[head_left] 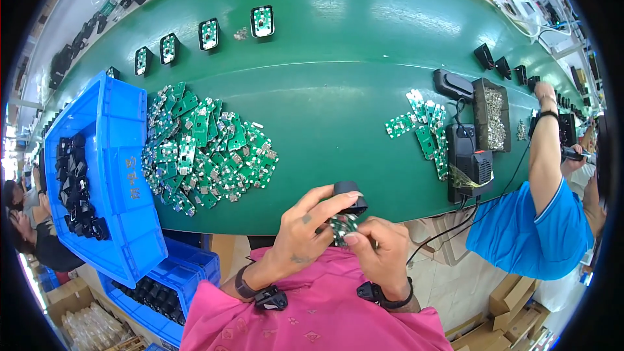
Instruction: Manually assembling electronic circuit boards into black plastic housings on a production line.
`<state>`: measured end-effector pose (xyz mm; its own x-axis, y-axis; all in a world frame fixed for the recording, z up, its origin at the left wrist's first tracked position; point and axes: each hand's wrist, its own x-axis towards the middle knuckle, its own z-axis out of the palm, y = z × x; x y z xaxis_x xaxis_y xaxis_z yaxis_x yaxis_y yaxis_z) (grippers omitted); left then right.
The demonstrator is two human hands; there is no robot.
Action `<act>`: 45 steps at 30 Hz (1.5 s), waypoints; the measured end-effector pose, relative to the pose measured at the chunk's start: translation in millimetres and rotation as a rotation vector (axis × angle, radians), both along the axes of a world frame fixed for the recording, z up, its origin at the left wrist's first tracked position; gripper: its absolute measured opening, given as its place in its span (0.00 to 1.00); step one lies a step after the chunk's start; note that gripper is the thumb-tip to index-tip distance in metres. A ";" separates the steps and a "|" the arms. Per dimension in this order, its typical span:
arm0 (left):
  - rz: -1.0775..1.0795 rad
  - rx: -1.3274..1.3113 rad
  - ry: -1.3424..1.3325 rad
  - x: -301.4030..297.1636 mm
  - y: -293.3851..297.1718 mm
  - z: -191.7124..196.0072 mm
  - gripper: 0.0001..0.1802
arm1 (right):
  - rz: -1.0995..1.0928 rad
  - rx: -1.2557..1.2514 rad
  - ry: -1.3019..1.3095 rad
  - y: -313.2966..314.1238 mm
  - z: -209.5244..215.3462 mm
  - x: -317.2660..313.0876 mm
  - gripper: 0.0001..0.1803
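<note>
We see a blue bin, a heap of boards on our shiny green table, then a worker in blue. By the near edge, our left hand curls snugly round a black case poking away from us; our right hand pinches a green board. Fingers hide their long axes.

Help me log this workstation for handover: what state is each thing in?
Left hand: closed on black housing
Right hand: pinching green circuit board
Circuit-board heap: loosely piled
Far-row housings: open, boards inside
Upper blue crate: open, holding black parts
Lower blue crate: open, loaded likewise
Tray: open, filled with small metal parts
Corded black device: power state unclear
</note>
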<state>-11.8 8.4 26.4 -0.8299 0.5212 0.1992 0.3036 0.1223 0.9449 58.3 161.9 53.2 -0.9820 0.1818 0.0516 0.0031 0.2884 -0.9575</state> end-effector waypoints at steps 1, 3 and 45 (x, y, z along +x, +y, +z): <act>0.027 -0.009 0.045 -0.9 -0.3 0.5 0.34 | 0.033 0.051 0.005 -1.2 1.2 -0.2 0.11; 0.024 -0.025 0.073 -1.1 0.5 -2.1 0.34 | 0.063 0.137 0.018 -2.9 4.9 -1.6 0.09; 0.170 0.101 0.367 6.4 5.2 -7.2 0.23 | -0.034 0.160 0.443 -7.7 -35.7 -20.3 0.27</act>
